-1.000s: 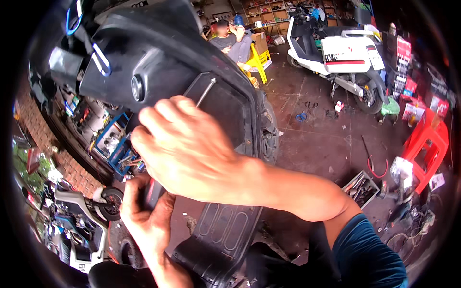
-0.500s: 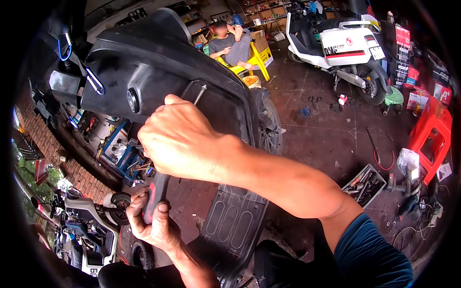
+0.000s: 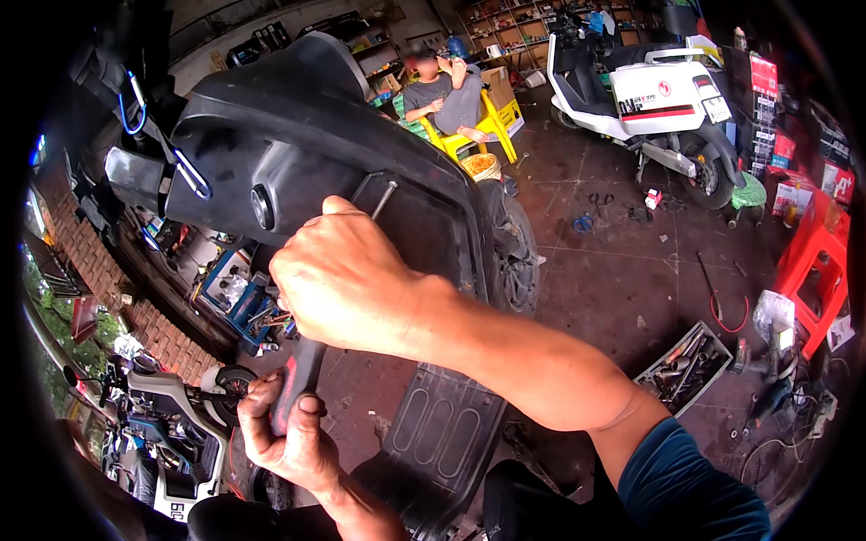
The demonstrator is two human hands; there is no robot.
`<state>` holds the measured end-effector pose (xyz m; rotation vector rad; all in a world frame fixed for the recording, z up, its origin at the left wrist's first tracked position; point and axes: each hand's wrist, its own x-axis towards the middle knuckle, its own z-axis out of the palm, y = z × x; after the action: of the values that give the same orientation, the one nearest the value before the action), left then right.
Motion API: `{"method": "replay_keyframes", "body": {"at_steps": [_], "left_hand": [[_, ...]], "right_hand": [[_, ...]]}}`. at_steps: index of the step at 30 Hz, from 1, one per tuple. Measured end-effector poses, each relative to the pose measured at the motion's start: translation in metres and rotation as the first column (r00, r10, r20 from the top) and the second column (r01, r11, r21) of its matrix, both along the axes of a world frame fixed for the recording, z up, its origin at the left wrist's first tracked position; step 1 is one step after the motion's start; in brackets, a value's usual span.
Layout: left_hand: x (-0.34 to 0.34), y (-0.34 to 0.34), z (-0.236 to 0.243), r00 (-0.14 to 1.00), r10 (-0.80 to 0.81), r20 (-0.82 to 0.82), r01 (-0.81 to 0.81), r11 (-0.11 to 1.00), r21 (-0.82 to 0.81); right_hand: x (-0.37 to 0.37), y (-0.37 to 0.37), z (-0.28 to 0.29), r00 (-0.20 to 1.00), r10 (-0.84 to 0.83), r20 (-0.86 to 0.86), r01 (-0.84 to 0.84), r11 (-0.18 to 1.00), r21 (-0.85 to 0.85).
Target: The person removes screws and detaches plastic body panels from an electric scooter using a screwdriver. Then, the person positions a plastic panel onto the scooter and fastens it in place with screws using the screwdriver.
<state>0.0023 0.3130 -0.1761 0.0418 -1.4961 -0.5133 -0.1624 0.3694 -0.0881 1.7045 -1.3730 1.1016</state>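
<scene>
My left hand (image 3: 290,442) is closed around the lower end of a hand tool with a thick dark grey and red handle (image 3: 305,365). Above it, my right hand (image 3: 347,275) makes a fist over the tool's upper part, knuckles up, hiding what lies beneath. Past the right knuckles a thin silver rod (image 3: 385,200) points away, roughly in line with the handle; whether it is joined to the tool I cannot tell. Both hands are in front of the black front panel (image 3: 311,176) of a scooter, which has a round key lock (image 3: 262,207). Its ribbed footboard (image 3: 437,419) lies below.
A grey box of sockets and tools (image 3: 686,368) lies on the floor to the right, near a red stool (image 3: 816,270). At the back are a white scooter (image 3: 663,95) and a person in a yellow chair (image 3: 494,126). Blue tool shelves (image 3: 236,311) stand left.
The view has shifted a little, so the scene sits slightly lower and further right. Both hands keep their hold, with little visible movement against the scooter.
</scene>
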Motion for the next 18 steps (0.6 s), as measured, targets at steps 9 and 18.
{"method": "replay_keyframes", "body": {"at_steps": [9,18], "left_hand": [[0.006,0.011,0.016,0.997,0.049,0.052,-0.054,0.994,0.098],[0.021,0.012,0.046,0.991,0.048,0.124,-0.06,0.993,0.099]], "right_hand": [[0.0,0.002,0.008,0.993,0.078,0.085,-0.079,0.997,0.001],[0.002,0.005,0.042,0.993,0.021,0.114,-0.055,0.949,0.309]]}}
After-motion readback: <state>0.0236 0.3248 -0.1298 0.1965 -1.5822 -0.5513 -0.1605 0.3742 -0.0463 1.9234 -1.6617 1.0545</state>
